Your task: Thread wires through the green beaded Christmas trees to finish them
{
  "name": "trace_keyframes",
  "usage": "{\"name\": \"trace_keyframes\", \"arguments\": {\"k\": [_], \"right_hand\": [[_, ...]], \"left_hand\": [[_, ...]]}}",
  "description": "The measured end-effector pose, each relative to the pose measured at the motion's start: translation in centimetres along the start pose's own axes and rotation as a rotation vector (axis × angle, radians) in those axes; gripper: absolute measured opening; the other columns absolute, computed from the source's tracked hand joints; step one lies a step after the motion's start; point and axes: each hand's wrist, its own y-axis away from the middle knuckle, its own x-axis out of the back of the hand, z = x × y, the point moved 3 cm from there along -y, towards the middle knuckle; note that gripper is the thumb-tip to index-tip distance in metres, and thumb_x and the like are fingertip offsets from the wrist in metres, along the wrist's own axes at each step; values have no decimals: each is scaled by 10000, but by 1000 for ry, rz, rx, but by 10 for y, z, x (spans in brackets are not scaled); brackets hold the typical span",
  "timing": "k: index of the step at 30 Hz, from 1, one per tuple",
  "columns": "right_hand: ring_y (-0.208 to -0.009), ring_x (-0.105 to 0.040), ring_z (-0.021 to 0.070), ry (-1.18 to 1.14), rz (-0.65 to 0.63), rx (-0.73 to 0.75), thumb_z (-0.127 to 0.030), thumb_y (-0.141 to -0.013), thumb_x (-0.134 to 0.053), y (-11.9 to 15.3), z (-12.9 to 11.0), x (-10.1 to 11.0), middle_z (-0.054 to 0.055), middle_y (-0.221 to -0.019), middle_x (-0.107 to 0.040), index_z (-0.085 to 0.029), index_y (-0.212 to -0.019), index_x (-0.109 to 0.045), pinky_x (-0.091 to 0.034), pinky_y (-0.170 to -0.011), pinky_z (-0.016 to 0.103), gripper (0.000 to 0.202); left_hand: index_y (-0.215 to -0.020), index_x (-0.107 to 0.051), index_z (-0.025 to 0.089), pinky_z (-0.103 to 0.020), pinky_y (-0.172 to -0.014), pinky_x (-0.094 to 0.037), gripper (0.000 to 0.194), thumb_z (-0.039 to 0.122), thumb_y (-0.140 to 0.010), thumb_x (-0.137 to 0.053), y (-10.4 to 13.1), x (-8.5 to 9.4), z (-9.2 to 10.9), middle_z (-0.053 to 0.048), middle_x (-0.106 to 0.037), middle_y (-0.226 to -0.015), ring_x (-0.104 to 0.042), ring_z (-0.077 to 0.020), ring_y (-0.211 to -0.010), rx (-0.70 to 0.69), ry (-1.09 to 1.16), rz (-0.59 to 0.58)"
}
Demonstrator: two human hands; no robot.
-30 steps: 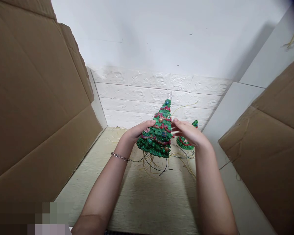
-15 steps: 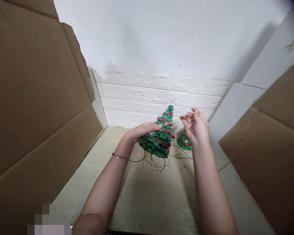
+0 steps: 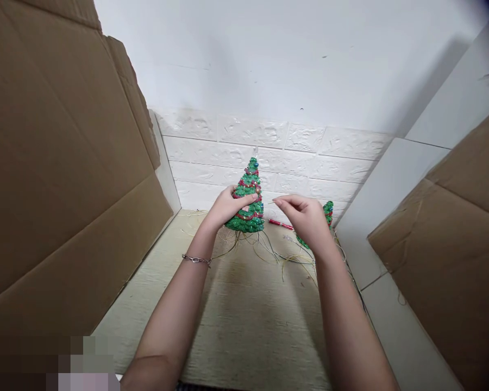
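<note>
My left hand [image 3: 232,205] is wrapped round a small green Christmas tree figurine [image 3: 250,182] with red garlands and a clear topper. The tree is upright, off the tabletop, with black and yellow wires trailing beneath its base. To its right, my right hand [image 3: 303,214] is closed in a pinch. From its fingertips, a little apart from the tree, a thin pale strand sticks out; its exact kind is too small to tell. A second Christmas tree figurine [image 3: 329,209] stands behind my right hand, partly hidden by it.
A red pen-like stick [image 3: 281,224] lies on the tabletop [image 3: 256,326] between the trees. Loose yellow wires [image 3: 285,264] spread over the table. Cardboard sheets [image 3: 65,163] wall off the left side and the right side [image 3: 456,228]. A white brick-patterned wall [image 3: 252,130] closes the back.
The held tree has moved left and turned more upright. My right hand has swung lower and left, its fingers turned toward the tree. The red stick and the second tree's top have come into view.
</note>
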Motion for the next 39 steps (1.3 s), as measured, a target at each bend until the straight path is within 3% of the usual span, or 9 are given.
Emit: {"name": "trace_keyframes", "arguments": {"k": [6, 15, 24, 28, 32, 39], "right_hand": [[-568, -477, 124, 117, -9, 86, -312, -749, -605, 1, 4, -19, -18, -605, -598, -232, -688, -685, -362, -593, 266, 128], [-566, -427, 114, 237, 38, 98, -309, -807, -500, 3, 2, -30, -39, -547, -428, -183, -693, -572, -323, -575, 240, 184], [-577, -466, 120, 303, 182, 209, -287, -827, -501, 7, 4, -34, -9, -628, -548, -181, -727, -591, -355, -579, 239, 172], [-582, -480, 118, 358, 156, 320, -249, -827, -515, 7, 3, -36, -4, -628, -548, -176, -711, -602, -370, -583, 236, 162], [-604, -510, 127, 408, 152, 330, -249, -839, -511, 8, 5, -36, 7, -648, -571, -181, -744, -638, -389, -597, 242, 172], [-659, -538, 158, 511, 98, 404, -216, -867, -388, 9, 4, -37, 52, -703, -555, -147, -965, -662, -425, -632, 267, 300]], "left_hand": [[-934, -618, 120, -324, -704, -458, 483, 485, -627, -695, 2, 1, 4, -110, -662, -919, -603, -224, -810, -4, 17, 63], [-909, -611, 128, -288, -674, -460, 417, 428, -633, -698, 4, -9, 11, -82, -659, -904, -600, -187, -784, 2, 46, -21], [-914, -594, 129, -306, -706, -467, 425, 444, -648, -692, 3, -12, 10, -103, -652, -949, -605, -193, -818, -10, 95, 6], [-936, -594, 123, -304, -715, -463, 486, 489, -632, -695, 1, -9, 7, -110, -655, -955, -608, -200, -827, -6, 92, 82], [-935, -595, 119, -300, -714, -463, 493, 481, -621, -707, 0, -10, 7, -114, -659, -960, -610, -205, -837, -12, 82, 78], [-969, -599, 124, -313, -728, -473, 539, 512, -610, -707, -1, -11, 4, -121, -663, -984, -619, -218, -862, -11, 109, 145]]}}
